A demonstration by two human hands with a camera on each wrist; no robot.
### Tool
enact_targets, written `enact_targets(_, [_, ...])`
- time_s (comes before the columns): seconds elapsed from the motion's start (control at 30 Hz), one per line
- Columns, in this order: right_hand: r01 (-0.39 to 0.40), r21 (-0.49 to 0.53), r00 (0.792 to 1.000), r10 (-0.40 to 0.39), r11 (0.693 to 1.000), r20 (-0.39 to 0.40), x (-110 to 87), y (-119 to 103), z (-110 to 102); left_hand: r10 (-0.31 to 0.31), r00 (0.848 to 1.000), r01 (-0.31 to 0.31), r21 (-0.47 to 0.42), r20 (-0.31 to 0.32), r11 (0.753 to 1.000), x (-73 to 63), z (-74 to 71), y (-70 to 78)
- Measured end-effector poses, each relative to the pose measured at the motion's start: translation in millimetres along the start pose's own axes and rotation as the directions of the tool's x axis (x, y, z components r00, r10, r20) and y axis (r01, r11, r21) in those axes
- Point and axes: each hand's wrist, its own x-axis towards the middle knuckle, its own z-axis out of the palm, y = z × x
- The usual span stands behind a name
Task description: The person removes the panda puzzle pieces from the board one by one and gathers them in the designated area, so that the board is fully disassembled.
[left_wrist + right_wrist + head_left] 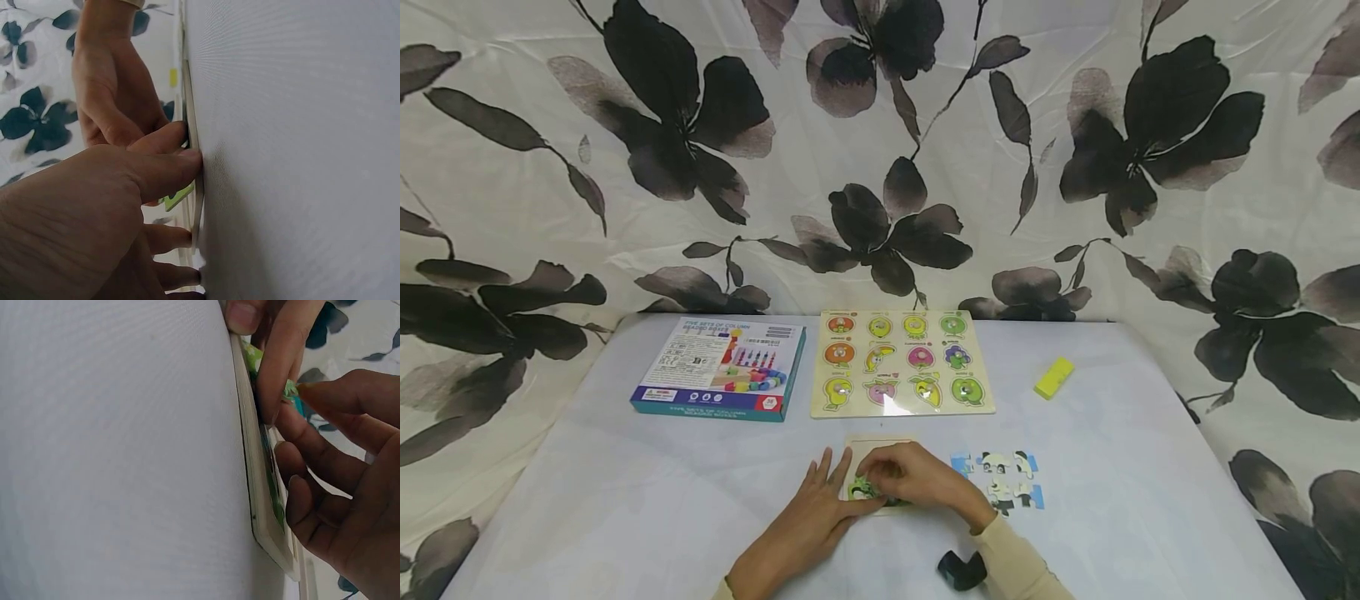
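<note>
A small wooden puzzle board (867,447) with green picture pieces lies in front of me, partly hidden under both hands. My left hand (808,518) is spread at its left side, fingers straight, with the thumb along the near edge. Between thumb and index finger, my right hand (917,473) pinches a small green puzzle piece (290,390) over the board; the piece shows tilted in the left wrist view. In the right wrist view the left fingers reach down onto the board close beside that piece.
Panda puzzle pieces (997,487) lie to the right of the board. Behind stand a fruit puzzle board (895,406) and a flat box (718,367). A yellow block (1054,378) sits at the back right. Near the right sleeve lies a black object (961,572).
</note>
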Motion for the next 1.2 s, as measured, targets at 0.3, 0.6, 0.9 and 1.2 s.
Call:
enact_targets(0.3, [0.043,0.025,0.998,-0.044,0.999,0.039,2.1,1,4,0.038,0.999,-0.038,-0.001,-0.031,0.999,-2.9,0.9,-1.7])
enact_targets(0.6, [0.022,-0.013,0.998,-0.023,1.000,-0.050,5.8,5,10,0.028,1.000,-0.027,0.017,-0.014,0.999,-2.6,-0.6,0.5])
enact_targets(0.9, [-0.024,-0.046,0.988,0.017,0.999,-0.153,0.4,-1,1,-0.015,1.000,0.015,0.036,0.004,0.999,2.0,0.7,1.3])
enact_targets(1.2, [-0.051,-0.021,0.973,0.045,0.998,-0.224,-25.7,-3,-18,-0.014,0.999,0.014,0.015,-0.032,1.000,3.2,1.0,-0.5])
